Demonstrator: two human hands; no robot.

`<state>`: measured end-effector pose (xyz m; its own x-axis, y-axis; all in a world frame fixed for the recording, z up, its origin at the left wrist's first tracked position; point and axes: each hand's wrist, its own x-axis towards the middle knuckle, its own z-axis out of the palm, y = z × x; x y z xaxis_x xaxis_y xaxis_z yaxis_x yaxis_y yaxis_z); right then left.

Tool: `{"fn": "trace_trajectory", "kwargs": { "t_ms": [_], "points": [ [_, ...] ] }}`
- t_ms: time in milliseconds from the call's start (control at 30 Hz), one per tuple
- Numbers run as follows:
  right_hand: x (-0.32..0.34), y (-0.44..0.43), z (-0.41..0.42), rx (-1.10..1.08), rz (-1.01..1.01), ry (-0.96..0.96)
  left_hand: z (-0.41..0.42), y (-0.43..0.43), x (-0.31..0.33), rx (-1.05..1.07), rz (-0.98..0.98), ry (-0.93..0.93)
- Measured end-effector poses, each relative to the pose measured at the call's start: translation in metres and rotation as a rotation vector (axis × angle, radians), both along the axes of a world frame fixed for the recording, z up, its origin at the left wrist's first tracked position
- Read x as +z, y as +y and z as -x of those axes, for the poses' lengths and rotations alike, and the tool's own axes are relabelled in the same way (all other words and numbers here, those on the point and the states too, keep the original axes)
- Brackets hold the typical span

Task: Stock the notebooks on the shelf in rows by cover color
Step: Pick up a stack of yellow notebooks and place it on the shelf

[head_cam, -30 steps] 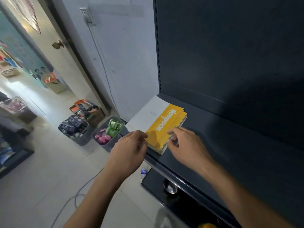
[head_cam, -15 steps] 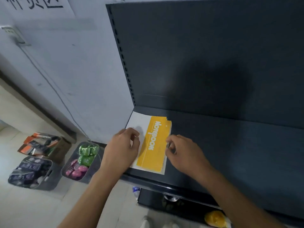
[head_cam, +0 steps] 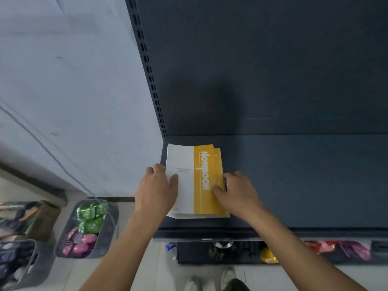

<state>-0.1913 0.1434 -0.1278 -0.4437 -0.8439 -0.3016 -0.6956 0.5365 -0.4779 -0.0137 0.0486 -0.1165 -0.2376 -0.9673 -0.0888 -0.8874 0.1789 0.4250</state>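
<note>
Notebooks [head_cam: 199, 181] with a cover half yellow and half white lie as one flat stack at the left end of the dark shelf [head_cam: 294, 185], near the rear corner beside the slotted upright [head_cam: 151, 80]. On this shelf I see only this one colour, so I judge the task is at its beginning and the yellow row is the first one.

One second ago the left hand [head_cam: 156, 190] was at the near corner of the stack and the right hand [head_cam: 237, 192] was at its near edge. Now each hand has moved to a long side, left hand on the white side, right hand on the yellow side, and the stack sits between them. The covers were more stepped before; now they lie more evenly, but a few still stick out at the far right corner and at the near left corner. I think this means the stack is being squared, and it needs a little more pushing before it is tidy.

The left thumb [head_cam: 174, 178] presses flat on the white part, and the other left fingers [head_cam: 158, 168] curl round the left edge. The right thumb [head_cam: 217, 189] lies on the yellow part, and the right fingers [head_cam: 228, 177] bend against the right edge, close together
</note>
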Motion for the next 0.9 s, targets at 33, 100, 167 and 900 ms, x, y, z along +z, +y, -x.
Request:
{"fn": "trace_trajectory", "kwargs": {
  "t_ms": [33, 100, 167, 900],
  "points": [
    [0.0, -0.002, -0.003, -0.01, -0.009, 0.002, 0.0, -0.001, 0.0, -0.004, -0.01, 0.006],
    [0.001, -0.003, -0.009, -0.014, -0.014, 0.032, 0.002, -0.004, 0.001, -0.01, -0.02, 0.02],
    [0.002, -0.003, -0.013, 0.002, -0.016, 0.085, 0.004, -0.006, 0.001, -0.02, -0.024, 0.02],
    [0.009, -0.021, -0.02, -0.052, 0.153, -0.067, -0.002, -0.023, 0.008, 0.044, -0.244, 0.064]
  ]
}}
